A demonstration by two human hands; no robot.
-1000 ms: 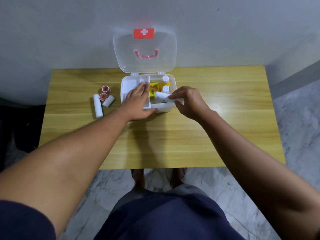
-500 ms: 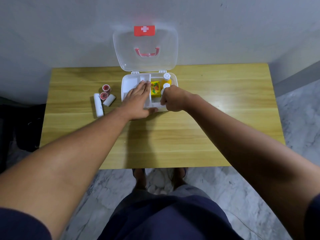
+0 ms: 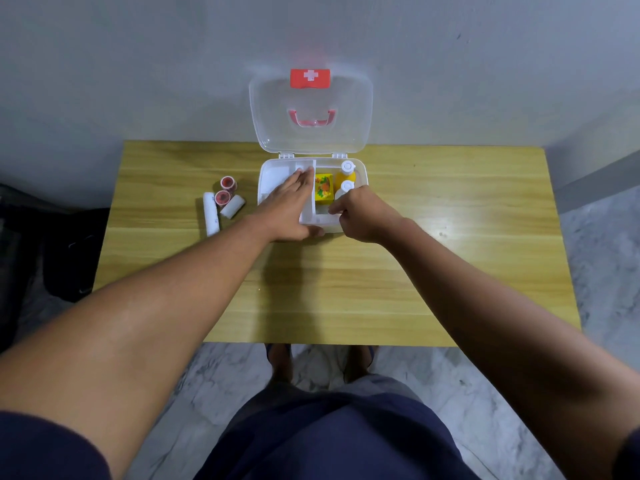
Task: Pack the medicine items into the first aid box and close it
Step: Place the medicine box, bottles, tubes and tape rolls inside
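Note:
The white first aid box (image 3: pixel 360 168) stands open at the table's far middle, its clear lid (image 3: pixel 311 133) with a red latch leaning upright against the wall. Inside are a yellow carton (image 3: pixel 323 187) and two orange bottles with white caps (image 3: pixel 347 167). My left hand (image 3: pixel 287 202) lies flat over the box's left half, thumb on the front wall. My right hand (image 3: pixel 360 213) is curled at the front right compartment, fingertips pinched on a white tube (image 3: pixel 322 211) that is mostly hidden. Two red tape rolls (image 3: pixel 227 182), a bandage roll (image 3: pixel 232 206) and a long white tube (image 3: pixel 210 213) lie to the left.
The wooden table (image 3: pixel 450 254) stands against a grey wall. A dark bag (image 3: pixel 69 254) sits on the floor at the left. My legs and feet are below the table's near edge, on a marble floor (image 3: pixel 606 271).
My right hand carried the white tube from the box's front edge down into the front right compartment, then drew back slightly. My left hand stayed on the box.

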